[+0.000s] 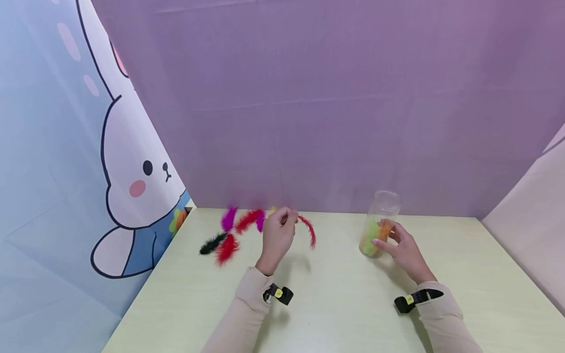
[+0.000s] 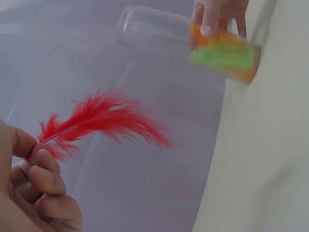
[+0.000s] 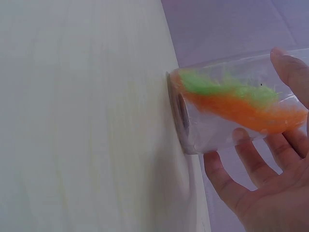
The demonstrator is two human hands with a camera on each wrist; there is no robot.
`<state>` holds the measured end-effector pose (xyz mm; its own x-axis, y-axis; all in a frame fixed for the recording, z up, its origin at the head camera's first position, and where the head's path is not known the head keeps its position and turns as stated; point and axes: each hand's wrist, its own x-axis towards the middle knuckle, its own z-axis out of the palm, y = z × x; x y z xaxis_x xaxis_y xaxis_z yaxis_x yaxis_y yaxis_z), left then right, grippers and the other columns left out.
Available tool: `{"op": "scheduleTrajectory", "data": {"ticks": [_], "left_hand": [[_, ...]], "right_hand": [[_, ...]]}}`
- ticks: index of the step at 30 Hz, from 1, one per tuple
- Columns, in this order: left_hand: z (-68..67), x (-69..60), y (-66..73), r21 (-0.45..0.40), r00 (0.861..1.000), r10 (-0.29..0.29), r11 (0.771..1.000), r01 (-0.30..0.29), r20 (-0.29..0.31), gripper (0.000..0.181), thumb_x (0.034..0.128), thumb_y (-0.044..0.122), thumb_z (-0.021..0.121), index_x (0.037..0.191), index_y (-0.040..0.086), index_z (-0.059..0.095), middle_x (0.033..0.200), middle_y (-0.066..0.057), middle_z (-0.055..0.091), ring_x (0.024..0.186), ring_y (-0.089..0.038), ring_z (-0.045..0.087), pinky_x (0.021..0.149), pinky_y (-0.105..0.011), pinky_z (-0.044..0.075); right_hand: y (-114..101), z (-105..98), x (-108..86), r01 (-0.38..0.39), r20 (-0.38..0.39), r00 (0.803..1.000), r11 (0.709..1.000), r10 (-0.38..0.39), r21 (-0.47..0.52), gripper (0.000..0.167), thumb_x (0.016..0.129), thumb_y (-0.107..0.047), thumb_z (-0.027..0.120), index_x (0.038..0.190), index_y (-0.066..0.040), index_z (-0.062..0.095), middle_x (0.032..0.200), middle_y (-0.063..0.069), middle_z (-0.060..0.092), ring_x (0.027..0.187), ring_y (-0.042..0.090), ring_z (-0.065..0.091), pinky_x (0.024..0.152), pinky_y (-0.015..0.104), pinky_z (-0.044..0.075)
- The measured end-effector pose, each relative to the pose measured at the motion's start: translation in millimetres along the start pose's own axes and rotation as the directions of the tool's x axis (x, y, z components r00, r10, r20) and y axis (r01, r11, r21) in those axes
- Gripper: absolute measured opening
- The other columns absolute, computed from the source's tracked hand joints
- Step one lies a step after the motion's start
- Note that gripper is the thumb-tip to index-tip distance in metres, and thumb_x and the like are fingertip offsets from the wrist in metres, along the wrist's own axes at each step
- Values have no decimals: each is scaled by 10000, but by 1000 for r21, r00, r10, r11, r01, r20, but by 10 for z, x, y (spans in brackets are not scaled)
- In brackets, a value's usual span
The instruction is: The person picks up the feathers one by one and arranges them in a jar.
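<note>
My left hand (image 1: pixel 279 238) pinches a red feather (image 2: pixel 106 118) by its quill end between thumb and forefinger, held above the table. In the head view the feather droops to the right of the fingers. With curled fingers and thumb, my right hand (image 1: pixel 405 249) grips a clear, tall jar (image 1: pixel 385 208) around its lower part. The jar stands on the table, leaning slightly. Inside it lie a green feather (image 3: pixel 207 86) and an orange feather (image 3: pixel 251 113). Its open top faces up in the head view.
Left of my left hand, several loose feathers lie on the pale table (image 1: pixel 326 304): a black feather (image 1: pixel 213 243), a red feather (image 1: pixel 227 249), a purple feather (image 1: pixel 229 218) and others. A purple cloth (image 1: pixel 309 98) hangs behind, with a rabbit-printed cloth (image 1: pixel 132 186) at the left.
</note>
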<state>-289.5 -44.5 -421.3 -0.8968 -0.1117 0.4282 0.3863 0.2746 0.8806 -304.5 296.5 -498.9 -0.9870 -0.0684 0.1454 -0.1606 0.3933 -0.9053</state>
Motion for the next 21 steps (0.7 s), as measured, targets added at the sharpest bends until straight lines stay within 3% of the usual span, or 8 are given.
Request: {"op": "scheduleTrajectory", "data": {"ticks": [9, 21], "left_hand": [[211, 35, 124, -128, 998, -54, 990, 52, -14, 267, 1007, 178, 604, 764, 87, 665, 563, 22, 508, 507, -106, 471, 461, -234, 326], [398, 53, 317, -213, 995, -83, 973, 91, 48, 300, 1034, 236, 569, 837, 72, 724, 549, 30, 525, 513, -130, 501, 478, -235, 323]], "right_hand": [[-22, -2, 10, -6, 7, 1000, 1000, 6, -2, 797, 929, -355, 761, 1559, -102, 344, 1567, 179, 433, 1466, 455, 377, 1107, 734, 311], [-34, -10, 6, 1, 2, 1000, 1000, -1, -8, 789, 932, -342, 758, 1560, -100, 345, 1559, 188, 438, 1458, 461, 387, 1113, 720, 319]]}}
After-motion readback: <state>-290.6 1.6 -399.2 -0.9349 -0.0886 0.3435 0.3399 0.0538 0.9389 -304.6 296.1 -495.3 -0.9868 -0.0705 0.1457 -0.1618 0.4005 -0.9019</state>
